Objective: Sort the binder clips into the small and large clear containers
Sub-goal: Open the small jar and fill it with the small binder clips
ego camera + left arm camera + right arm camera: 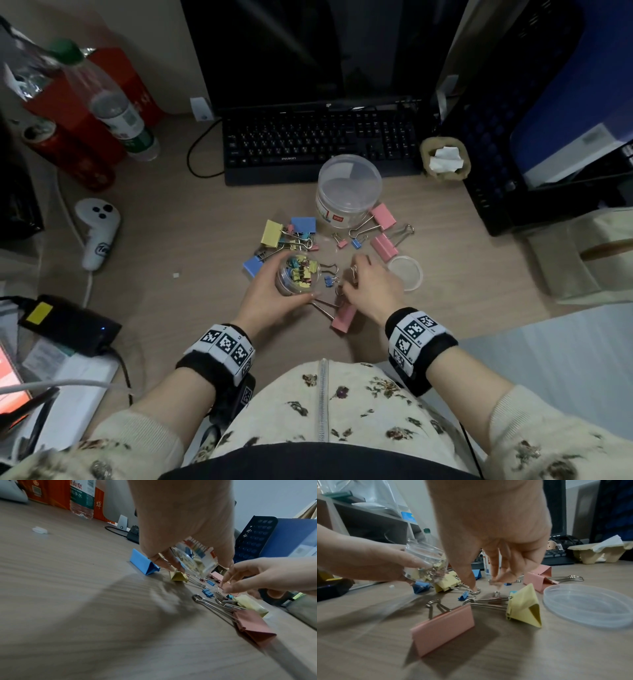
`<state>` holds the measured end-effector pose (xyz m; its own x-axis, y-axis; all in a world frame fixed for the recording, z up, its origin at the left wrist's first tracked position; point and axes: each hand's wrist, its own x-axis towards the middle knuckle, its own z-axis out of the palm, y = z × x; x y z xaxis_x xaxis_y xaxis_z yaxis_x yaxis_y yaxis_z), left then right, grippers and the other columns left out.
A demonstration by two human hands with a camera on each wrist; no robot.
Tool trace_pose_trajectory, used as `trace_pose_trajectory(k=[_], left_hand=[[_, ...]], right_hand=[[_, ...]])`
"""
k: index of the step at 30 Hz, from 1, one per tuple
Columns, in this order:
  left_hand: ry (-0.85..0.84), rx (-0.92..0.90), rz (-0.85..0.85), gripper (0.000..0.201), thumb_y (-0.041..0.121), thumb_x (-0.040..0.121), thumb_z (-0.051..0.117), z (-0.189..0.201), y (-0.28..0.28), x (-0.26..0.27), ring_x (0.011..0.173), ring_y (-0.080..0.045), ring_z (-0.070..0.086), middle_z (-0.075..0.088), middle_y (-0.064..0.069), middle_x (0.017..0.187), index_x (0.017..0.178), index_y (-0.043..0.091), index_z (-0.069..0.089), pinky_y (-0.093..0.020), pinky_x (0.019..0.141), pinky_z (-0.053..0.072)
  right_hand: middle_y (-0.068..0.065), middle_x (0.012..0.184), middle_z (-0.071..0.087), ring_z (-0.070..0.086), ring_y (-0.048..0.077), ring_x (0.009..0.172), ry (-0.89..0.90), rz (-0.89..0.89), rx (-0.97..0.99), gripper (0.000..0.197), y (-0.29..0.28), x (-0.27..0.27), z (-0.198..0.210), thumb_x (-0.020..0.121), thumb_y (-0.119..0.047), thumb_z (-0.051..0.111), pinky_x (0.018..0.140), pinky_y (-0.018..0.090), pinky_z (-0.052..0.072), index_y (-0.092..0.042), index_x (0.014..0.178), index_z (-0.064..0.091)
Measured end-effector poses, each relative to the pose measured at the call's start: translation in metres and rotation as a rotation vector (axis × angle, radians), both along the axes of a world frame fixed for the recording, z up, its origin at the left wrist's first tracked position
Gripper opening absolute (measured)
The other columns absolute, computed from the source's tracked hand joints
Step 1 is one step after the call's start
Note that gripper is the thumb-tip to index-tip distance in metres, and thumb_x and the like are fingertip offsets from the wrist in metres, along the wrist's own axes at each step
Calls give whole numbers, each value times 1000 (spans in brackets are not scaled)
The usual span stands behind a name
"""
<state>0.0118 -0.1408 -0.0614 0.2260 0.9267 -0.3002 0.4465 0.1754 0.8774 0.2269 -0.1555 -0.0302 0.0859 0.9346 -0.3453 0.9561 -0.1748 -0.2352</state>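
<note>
Wooden desk [191,233]: four large pink clips [343,318], left fingers [310,297] around small container [297,277], right fingers [502,576] pinching unclear.

I count two clear containers [348,192], one loose lid [405,277], four large pink clips [343,317], two hands [368,284].
</note>
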Motion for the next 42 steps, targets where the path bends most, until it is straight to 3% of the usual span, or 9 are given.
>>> trace_pose_trajectory(k=[3,9,16,19,23,29,38,42], left_hand=[[6,-6,2,93,47,57,92,0,0,-3,124,-6,54,55,14,134,137,33,47,-39,108,46],[6,-1,11,88,55,55,88,2,-1,-7,123,-3,53,55,19,132,132,41,48,-36,107,46],[3,25,23,80,37,60,93,0,1,-7,118,2,54,56,23,125,126,44,48,-26,105,44],[-1,28,21,79,36,60,93,0,1,-6,116,8,52,53,28,122,126,41,49,-20,103,42],[-1,32,19,82,37,60,93,-1,3,-5,119,-2,55,57,17,127,131,31,52,-28,107,44],[3,24,17,88,48,56,90,-4,2,-5,122,-4,55,57,13,131,133,32,50,-37,108,46],[8,11,26,87,41,59,93,2,1,-5,121,-4,54,56,14,130,134,29,50,-31,106,46],[-1,7,33,86,41,58,93,1,2,-5,120,-4,55,57,15,129,132,32,51,-34,107,46]], right_hand=[[8,117,52,60,30,97,-57,-13,-94,44,6,3,-7,85,-34,58,71,39,50,-14,121,43],[12,111,56,59,33,99,-49,-22,-74,31,13,-2,-11,90,-24,54,74,37,47,-7,116,51],[7,109,58,59,27,96,100,69,-40,25,13,0,-6,86,-22,56,75,33,49,-12,109,56],[6,113,56,60,28,97,184,178,-80,36,13,-4,-5,83,-20,57,78,40,52,-16,118,51],[9,115,55,60,36,97,83,317,-144,45,14,-9,-4,82,-17,57,73,43,53,-16,126,44],[11,121,54,58,37,101,33,355,-164,45,15,-16,-4,83,-18,60,74,39,49,-13,125,46],[13,112,58,59,33,99,123,236,-172,41,17,-16,-9,79,-22,65,77,37,50,-10,116,50],[5,100,59,59,25,91,233,119,-136,30,21,-4,0,79,-23,66,76,34,49,-16,105,54]])
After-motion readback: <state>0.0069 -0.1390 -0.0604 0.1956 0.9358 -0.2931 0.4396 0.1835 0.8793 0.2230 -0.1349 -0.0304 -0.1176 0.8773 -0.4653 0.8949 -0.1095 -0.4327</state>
